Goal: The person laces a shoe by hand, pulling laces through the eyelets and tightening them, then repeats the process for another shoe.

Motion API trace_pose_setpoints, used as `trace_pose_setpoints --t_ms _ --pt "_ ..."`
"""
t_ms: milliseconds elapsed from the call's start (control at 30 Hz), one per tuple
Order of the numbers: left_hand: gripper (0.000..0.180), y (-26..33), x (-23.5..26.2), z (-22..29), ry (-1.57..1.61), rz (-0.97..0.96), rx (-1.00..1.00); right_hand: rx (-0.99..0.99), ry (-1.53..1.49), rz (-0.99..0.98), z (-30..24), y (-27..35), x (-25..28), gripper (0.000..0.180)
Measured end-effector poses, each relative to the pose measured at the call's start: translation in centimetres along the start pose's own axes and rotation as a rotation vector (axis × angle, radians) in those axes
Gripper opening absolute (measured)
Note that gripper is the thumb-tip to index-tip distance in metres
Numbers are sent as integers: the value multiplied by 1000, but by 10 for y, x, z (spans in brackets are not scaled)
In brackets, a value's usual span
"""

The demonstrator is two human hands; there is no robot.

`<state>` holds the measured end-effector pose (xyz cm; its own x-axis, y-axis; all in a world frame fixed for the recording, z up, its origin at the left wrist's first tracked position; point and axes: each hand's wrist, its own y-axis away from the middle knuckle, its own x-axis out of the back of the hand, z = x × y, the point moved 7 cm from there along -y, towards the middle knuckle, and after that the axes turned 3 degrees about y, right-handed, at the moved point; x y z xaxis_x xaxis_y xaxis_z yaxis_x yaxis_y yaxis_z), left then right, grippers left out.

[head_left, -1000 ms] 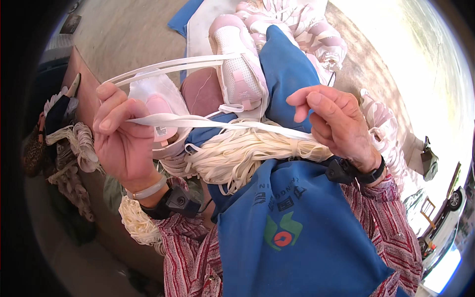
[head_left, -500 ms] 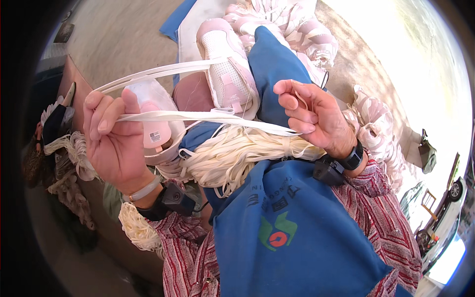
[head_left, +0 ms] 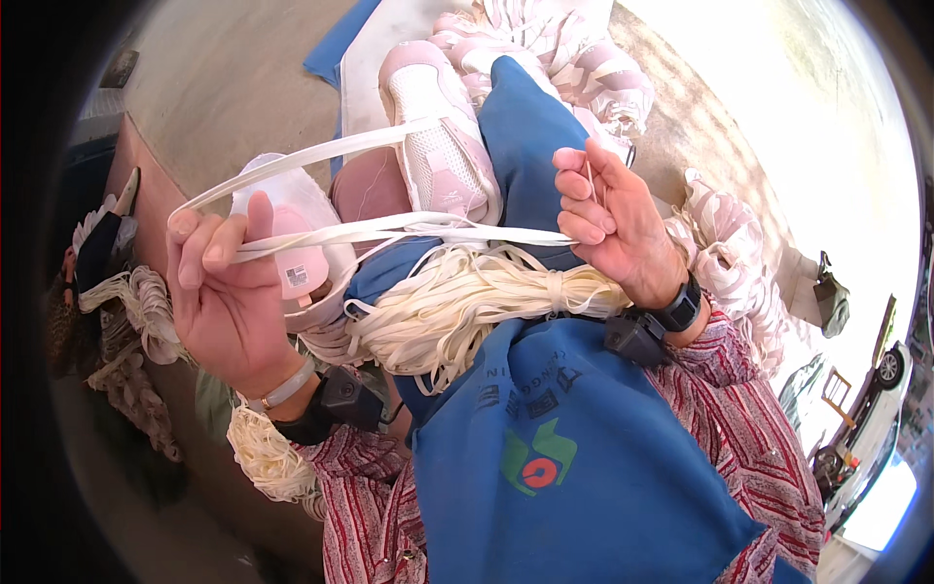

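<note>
A white shoelace (head_left: 360,232) stretches across my lap between both hands. My left hand (head_left: 229,302) has its fingers curled with the lace looped round them, one finger pointing up. From there another strand runs to the pink and white mesh shoe (head_left: 433,127). My right hand (head_left: 618,224) is closed, with the lace running in under its lower fingers. A thin pale strip, perhaps the lace's end, shows between its thumb and forefinger. Below the taut lace, a bundle of cream laces (head_left: 467,302) lies on my lap.
A second shoe (head_left: 302,234), its pale pink inside showing, lies beside my left hand. Pink and white shoe pieces are heaped at the far end (head_left: 584,58) and to the right (head_left: 739,253). More cream laces (head_left: 268,453) hang at lower left. A blue apron (head_left: 584,457) covers my lap.
My right hand has turned slightly, and the thin strip in its fingers now stands straighter. The lace stays stretched between both hands. The whole view has shifted a little.
</note>
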<state>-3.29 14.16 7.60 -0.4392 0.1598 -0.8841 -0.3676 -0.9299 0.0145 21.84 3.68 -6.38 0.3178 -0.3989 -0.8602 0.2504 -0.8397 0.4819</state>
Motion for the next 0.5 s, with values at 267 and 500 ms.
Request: trace_pose_setpoints --t_ms 267,500 --pt "11 6 0 2 471 -109 170 -117 -78 -153 16 -10 -7 42" --pt "15 3 -14 1 300 -36 -9 -64 -30 -9 27 -9 -26 51"
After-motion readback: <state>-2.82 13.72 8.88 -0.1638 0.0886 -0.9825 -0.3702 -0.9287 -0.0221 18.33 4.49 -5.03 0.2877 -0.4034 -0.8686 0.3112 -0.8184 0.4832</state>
